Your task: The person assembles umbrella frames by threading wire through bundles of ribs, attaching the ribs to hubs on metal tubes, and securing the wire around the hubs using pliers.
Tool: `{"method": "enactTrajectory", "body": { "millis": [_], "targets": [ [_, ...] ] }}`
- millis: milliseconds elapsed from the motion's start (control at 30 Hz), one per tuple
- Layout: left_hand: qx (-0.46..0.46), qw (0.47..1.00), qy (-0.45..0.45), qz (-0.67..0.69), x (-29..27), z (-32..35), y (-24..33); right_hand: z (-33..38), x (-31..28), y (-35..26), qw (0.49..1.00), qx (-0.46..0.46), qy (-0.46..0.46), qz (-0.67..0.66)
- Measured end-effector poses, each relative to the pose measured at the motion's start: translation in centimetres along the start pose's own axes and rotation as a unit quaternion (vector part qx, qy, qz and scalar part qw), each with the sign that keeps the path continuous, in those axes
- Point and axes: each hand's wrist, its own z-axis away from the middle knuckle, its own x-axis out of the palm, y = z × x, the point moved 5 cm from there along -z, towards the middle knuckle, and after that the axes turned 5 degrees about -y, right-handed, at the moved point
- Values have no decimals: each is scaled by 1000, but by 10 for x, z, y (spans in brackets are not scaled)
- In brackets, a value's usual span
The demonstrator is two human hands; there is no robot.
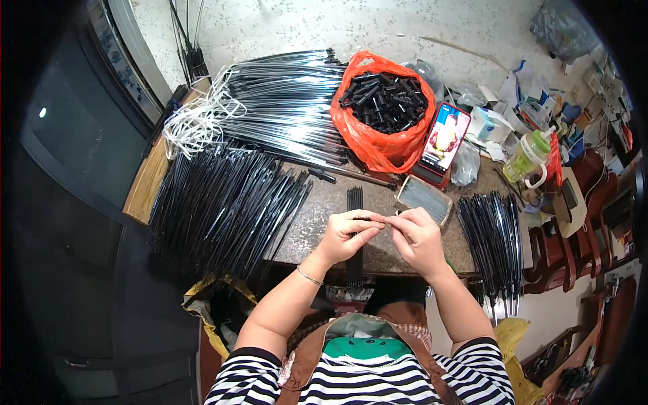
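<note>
My left hand [345,236] pinches a small black tube piece [362,219] between thumb and forefinger. My right hand [417,237] meets it from the right, its fingertips closed on a thin pin that is mostly hidden at the tube's end. Both hands hover over the brown stone table [324,202]. Under them lies a short row of thin black rods [354,202]. An orange plastic bag [378,138] full of black tube pieces stands behind the hands.
A big fan of black rods [223,202] covers the table's left. Shiny metal rods [283,101] and white cord [196,121] lie behind it. More black rods [496,236] lie right. A small tin [424,199], a phone [445,138] and a green bottle [530,155] stand nearby.
</note>
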Motion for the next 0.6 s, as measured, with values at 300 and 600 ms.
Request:
{"method": "enactTrajectory", "body": {
  "millis": [300,600],
  "targets": [
    [35,999,8,-36,0,9,-1,1,5,-6,1000,-18,-4,-2],
    [6,999,-33,36,-5,17,0,0,20,-7,984,4,-92,-150]
  ]
}}
